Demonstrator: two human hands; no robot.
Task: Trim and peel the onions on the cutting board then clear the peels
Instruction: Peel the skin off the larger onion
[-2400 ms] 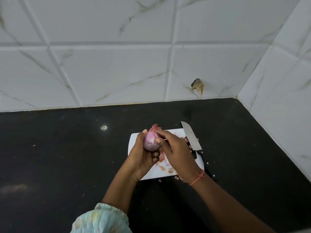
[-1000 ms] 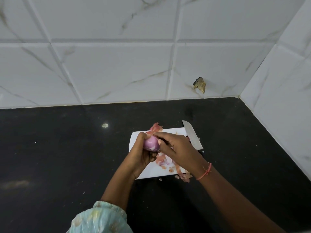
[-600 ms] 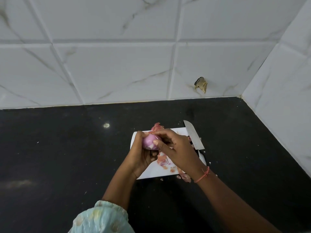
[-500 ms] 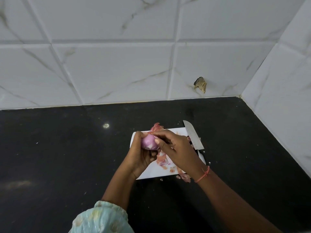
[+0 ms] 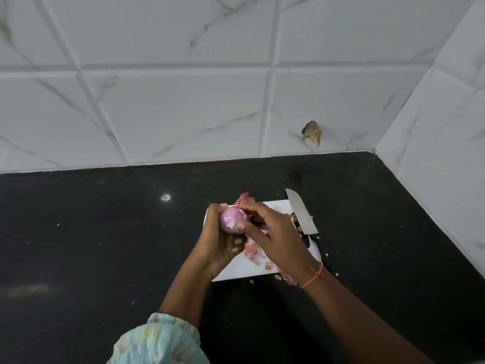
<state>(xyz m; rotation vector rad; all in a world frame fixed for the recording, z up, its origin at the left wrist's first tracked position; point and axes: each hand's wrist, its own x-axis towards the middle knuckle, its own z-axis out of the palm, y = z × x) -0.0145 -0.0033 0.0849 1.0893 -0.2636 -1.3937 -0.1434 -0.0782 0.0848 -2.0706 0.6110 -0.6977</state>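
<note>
My left hand (image 5: 216,245) grips a purple onion (image 5: 232,220), partly peeled with pale patches, above the white cutting board (image 5: 236,270). The fingers and thumb of my right hand (image 5: 275,232) pinch at the onion's right side. Pink peel scraps (image 5: 253,253) lie on the board under my hands, and another reddish peel piece (image 5: 245,198) sits at the board's far edge. A knife (image 5: 301,215) lies on the board's right side, blade pointing away from me; its handle is mostly hidden behind my right hand.
The board sits on a black countertop (image 5: 105,245) in a corner of white marble-look tiles. More peel bits (image 5: 287,279) lie off the board's near right corner. A brown scrap (image 5: 312,132) sticks to the back wall.
The onion has turned a little in my left hand, showing more pale patches. My right fingers have shifted along its right side. Knife and board have not moved.
</note>
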